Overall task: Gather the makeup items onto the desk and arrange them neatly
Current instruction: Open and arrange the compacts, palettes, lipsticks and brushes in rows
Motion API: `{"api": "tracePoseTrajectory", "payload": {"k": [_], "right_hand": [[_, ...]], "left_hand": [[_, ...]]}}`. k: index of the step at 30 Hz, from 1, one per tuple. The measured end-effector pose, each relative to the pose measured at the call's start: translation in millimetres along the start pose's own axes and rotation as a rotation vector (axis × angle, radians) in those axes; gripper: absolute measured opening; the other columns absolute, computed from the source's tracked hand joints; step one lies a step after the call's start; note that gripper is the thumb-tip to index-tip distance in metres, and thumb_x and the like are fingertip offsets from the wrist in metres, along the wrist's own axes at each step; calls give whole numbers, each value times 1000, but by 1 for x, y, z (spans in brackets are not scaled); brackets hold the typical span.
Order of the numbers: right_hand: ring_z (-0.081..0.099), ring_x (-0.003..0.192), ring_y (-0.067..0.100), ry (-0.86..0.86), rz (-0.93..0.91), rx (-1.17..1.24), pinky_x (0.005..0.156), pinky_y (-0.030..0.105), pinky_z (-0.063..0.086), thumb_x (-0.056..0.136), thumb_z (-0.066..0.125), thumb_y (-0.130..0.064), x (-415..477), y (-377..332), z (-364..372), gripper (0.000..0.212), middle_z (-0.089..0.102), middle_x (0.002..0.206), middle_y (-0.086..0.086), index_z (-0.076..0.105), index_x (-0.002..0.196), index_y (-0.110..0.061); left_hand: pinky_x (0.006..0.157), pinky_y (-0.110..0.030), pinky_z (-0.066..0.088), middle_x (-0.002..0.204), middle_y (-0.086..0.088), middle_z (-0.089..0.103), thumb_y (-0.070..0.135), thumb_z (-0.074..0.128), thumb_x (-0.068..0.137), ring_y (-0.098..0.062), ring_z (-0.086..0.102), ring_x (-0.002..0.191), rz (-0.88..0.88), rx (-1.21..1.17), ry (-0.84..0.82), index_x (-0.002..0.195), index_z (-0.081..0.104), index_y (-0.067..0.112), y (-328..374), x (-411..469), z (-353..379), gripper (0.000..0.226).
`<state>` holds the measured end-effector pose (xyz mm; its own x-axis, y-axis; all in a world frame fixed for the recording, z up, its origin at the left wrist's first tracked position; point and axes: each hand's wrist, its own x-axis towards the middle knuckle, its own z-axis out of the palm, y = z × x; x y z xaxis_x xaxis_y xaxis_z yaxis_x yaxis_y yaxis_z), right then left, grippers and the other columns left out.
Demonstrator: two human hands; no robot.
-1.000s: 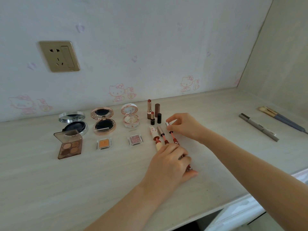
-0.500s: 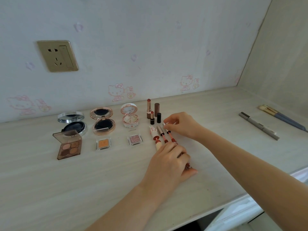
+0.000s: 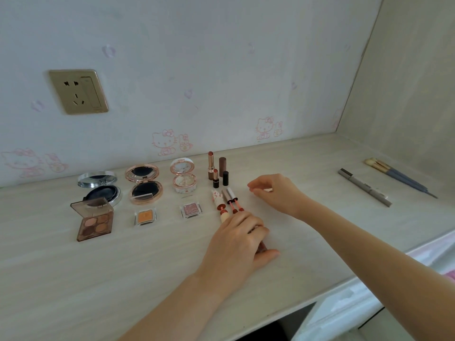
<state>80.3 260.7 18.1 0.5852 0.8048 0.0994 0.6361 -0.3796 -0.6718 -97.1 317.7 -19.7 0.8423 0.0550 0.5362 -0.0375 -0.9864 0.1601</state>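
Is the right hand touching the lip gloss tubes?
Apart. The head view shows bare desk between the right hand and the nearest lip gloss tube.

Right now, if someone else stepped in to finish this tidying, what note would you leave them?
Left hand: fingers curled over the near ends of the three lip glosses, which lie side by side.
Right hand: loosely curled just right of them, apparently holding nothing.
Done: compacts, eyeshadows and upright lipsticks sit in rows on the desk.
Left: the grey pencil and brushes lie apart at the far right; bring them into line with the rest.
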Motion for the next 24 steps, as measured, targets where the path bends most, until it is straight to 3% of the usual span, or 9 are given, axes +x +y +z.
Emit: {"api": "tracePoseTrajectory", "payload": {"k": [5,12,16,20,24], "right_hand": [[56,100,6,22,-24,-176,84,13,36,93,52,-17,-39,10,-9,27,64,116,-6,64,116,-21],[56,112,16,80,-100,-336,92,14,34,94,51,-15,-97,30,-27,29,62,120,0,62,121,-16],[51,117,14,111,-46,-387,96,16,32,97,46,-19,-119,44,-44,30,58,125,-3,59,124,-19],[49,117,11,136,-16,-431,95,12,30,98,43,-22,-136,61,-61,31,57,126,-6,57,126,-20],[50,116,12,180,21,-443,96,19,37,98,44,-22,-146,83,-82,32,59,122,-6,56,127,-22]], "left_hand": [[92,-22,39,99,11,64,49,53,89,-10,53,101,-12,-40,29,93,71,20,2,0,-2,35],[82,-30,49,93,12,65,35,47,91,-12,56,97,5,-58,0,92,71,20,14,6,-4,28],[80,-22,46,92,15,66,32,45,88,-8,56,97,3,-49,-6,95,72,23,27,23,-2,30],[89,-29,45,106,10,67,22,52,91,-10,52,110,-20,-121,-84,109,70,20,39,54,9,25],[89,-30,44,112,9,65,22,49,94,-11,49,113,-46,-157,-147,113,67,22,48,91,32,27]]}}
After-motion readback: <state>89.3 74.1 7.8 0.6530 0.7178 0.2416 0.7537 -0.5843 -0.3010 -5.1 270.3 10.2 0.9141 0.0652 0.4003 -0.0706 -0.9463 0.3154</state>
